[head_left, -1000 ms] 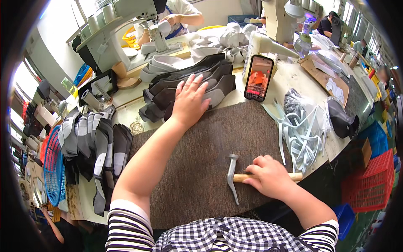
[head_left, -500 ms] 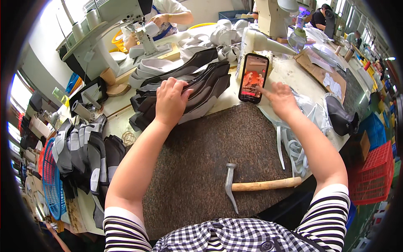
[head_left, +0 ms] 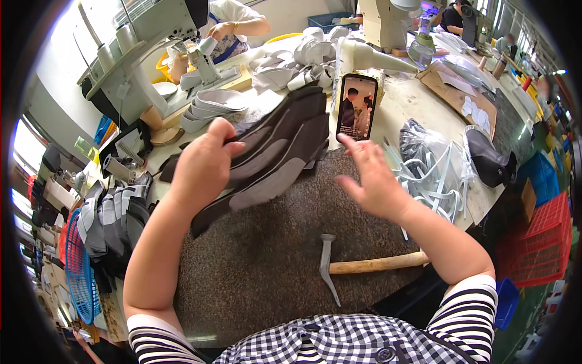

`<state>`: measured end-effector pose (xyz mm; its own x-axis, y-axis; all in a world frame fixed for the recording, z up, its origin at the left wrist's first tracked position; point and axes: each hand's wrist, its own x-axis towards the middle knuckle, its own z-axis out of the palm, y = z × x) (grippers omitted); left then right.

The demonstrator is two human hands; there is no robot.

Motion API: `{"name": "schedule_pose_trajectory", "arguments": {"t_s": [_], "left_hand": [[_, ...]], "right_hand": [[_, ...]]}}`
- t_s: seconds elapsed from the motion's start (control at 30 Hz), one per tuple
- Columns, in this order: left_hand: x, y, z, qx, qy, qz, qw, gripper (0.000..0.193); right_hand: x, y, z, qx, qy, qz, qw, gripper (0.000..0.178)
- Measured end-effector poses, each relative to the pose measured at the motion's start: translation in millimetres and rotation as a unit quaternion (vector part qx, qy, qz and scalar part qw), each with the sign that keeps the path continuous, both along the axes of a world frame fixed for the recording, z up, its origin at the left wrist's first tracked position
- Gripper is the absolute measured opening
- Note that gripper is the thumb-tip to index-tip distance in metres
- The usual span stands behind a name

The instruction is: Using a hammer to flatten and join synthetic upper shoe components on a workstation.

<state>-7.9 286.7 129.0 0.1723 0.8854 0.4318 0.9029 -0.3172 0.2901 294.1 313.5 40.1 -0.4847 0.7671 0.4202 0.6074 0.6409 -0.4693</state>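
Note:
My left hand (head_left: 203, 162) is closed on the near left end of a pile of dark grey and black curved cut pieces (head_left: 267, 164), which fan out to its right. Its fingertips are partly hidden behind the hand. My right hand (head_left: 373, 179) hangs over the brown speckled mat (head_left: 267, 261), fingers stretched and apart, holding nothing. Its fingertips come up at the lower edge of a phone (head_left: 356, 108), which leans upright with a lit screen. Nearer to me a hammer (head_left: 376, 263) with a wooden handle lies on the mat.
Pale straps (head_left: 442, 188) lie heaped at the right, beside a dark shoe-shaped object (head_left: 487, 156). Grey pieces (head_left: 115, 212) overhang the left, near a blue basket (head_left: 79, 267). A sewing machine (head_left: 206, 64) stands behind, with a co-worker's arm (head_left: 239, 27) beyond. A red crate (head_left: 539, 242) is at the far right.
My left hand has moved left and nearer, and the dark pieces have shifted nearer and spread out. My right hand has drawn back left and down from the phone, whose screen picture differs.

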Motion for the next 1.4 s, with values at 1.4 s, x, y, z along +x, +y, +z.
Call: {"name": "schedule_pose_trajectory", "arguments": {"t_s": [1.4], "left_hand": [[13.0,-83.6,-42.4,-0.14,-0.007,-0.151,0.979,0.037]], "right_hand": [[-51.7,-151.8,-15.7,-0.301,0.159,0.181,0.923,0.024]]}}
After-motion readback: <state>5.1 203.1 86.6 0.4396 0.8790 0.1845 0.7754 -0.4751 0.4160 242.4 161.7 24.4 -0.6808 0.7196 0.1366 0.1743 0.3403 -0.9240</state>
